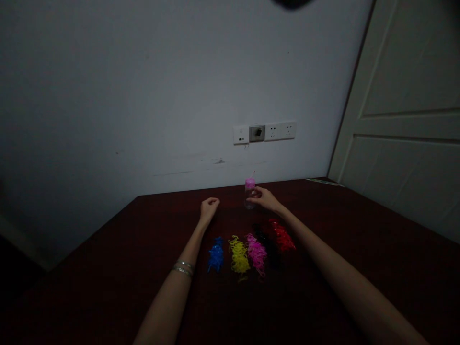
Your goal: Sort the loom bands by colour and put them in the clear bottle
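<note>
My right hand (265, 198) grips a small clear bottle (248, 191) with a pink lid, fingers and thumb around its side. The bottle is upright near the back of the table, and a thin pale strand rises from its top. To its left, my left hand (209, 207) is closed above the tabletop, fingertips together; whether they pinch anything is too dark to see. Nearer to me lie loose heaps that look like small rubber bands: blue (216, 255), yellow (239, 255), pink (256, 254), black (265, 236) and red (282, 235). The red heap is beside my right forearm.
The dark red-brown table (158, 211) meets a pale wall (143, 105) at the back. Wall sockets (280, 131) sit above the bottle. A panelled door (406, 110) stands at the right, and a flat strip (325, 182) lies at the table's back right edge.
</note>
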{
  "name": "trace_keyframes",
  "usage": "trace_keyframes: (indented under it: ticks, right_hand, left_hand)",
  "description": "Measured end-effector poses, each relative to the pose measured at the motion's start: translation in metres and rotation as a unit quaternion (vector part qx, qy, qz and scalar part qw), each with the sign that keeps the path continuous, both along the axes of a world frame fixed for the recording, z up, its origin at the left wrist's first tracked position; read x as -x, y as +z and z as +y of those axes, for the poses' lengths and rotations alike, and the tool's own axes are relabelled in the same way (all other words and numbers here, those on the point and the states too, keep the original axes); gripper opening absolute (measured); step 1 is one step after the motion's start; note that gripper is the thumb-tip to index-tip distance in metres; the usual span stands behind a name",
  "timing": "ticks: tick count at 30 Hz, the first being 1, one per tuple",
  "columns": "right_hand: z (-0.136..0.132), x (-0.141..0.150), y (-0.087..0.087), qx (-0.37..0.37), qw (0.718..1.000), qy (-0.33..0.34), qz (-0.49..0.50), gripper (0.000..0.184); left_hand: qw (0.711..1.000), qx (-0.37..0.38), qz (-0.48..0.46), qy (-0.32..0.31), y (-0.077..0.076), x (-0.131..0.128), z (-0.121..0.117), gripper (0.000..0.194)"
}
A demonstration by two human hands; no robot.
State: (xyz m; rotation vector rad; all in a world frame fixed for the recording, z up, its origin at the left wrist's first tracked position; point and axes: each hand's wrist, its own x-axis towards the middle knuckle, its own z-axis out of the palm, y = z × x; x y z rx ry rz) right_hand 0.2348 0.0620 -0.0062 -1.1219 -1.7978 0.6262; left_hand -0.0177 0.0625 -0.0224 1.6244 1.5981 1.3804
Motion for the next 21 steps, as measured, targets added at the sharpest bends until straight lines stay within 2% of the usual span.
trace_keyframes:
  ticks: [4,7,13,16,19,21]
  right_hand:
    - [-0.016,0.017,0.014,-0.008,0.997,0.070,-0.024,0.044]
    - [-0.028,0.027,0.026,-0.011,0.994,0.099,-0.035,0.046]
    - [-0.038,0.029,0.037,-0.027,0.991,0.109,-0.078,0.046]
    - [-0.040,0.023,0.043,-0.010,0.987,0.127,-0.099,0.048]
    - [-0.045,0.018,0.056,0.016,0.983,0.141,-0.113,0.046]
    - [-0.050,0.018,0.064,0.020,0.985,0.119,-0.123,0.043]
  left_hand:
    - [0.989,-0.026,-0.023,-0.147,0.034,-0.031,-0.014,0.048]
    - [0.970,-0.045,-0.035,-0.234,0.048,-0.049,-0.027,0.050]
    - [0.961,-0.061,-0.088,-0.253,0.051,-0.057,-0.038,0.042]
    - [0.959,-0.068,-0.103,-0.254,0.050,-0.056,-0.037,0.040]
    - [0.965,-0.077,-0.081,-0.239,0.045,-0.056,-0.033,0.042]
    - [0.968,-0.080,-0.051,-0.232,0.041,-0.055,-0.031,0.042]
